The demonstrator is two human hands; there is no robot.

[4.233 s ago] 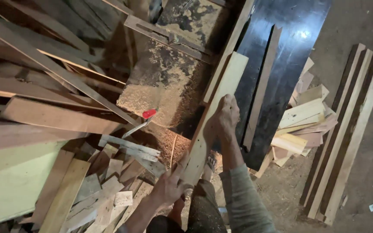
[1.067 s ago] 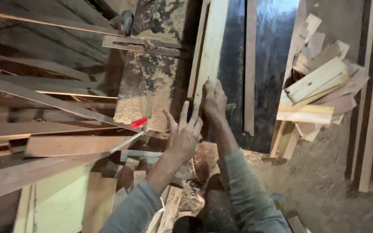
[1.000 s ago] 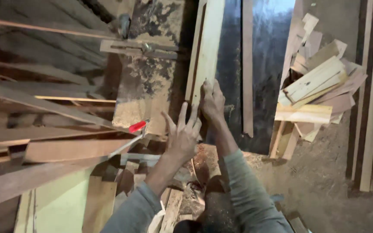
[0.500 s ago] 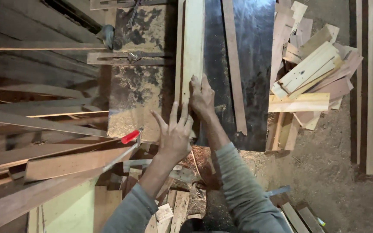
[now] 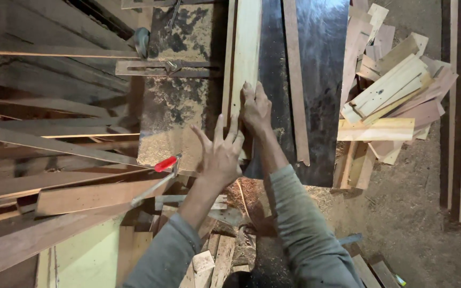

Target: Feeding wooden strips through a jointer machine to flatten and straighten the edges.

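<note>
On the saw table (image 5: pixel 188 106), both hands press a pale board (image 5: pixel 247 48).

Sawdust lies thick across the table, which is dark and mottled where it shows through (a metal fence bar (image 5: pixel 161 68) crosses it near the far end). The board runs lengthwise away from the person, beside a black glossy sheet (image 5: pixel 321 64) with a thin brown strip (image 5: pixel 294 80) on it. The right hand (image 5: pixel 256 109) lies flat on the board's near end, fingers together. The left hand (image 5: pixel 221 154) is spread wide, fingertips at the board's left edge, gripping nothing. A red-handled tool (image 5: pixel 158 178) rests just left of that hand. Long planks (image 5: pixel 54 144) are stacked at left, short offcuts (image 5: pixel 390 101) heaped at right, and the floor (image 5: pixel 412 224) is dusty earth with more strips along the right side.
</note>
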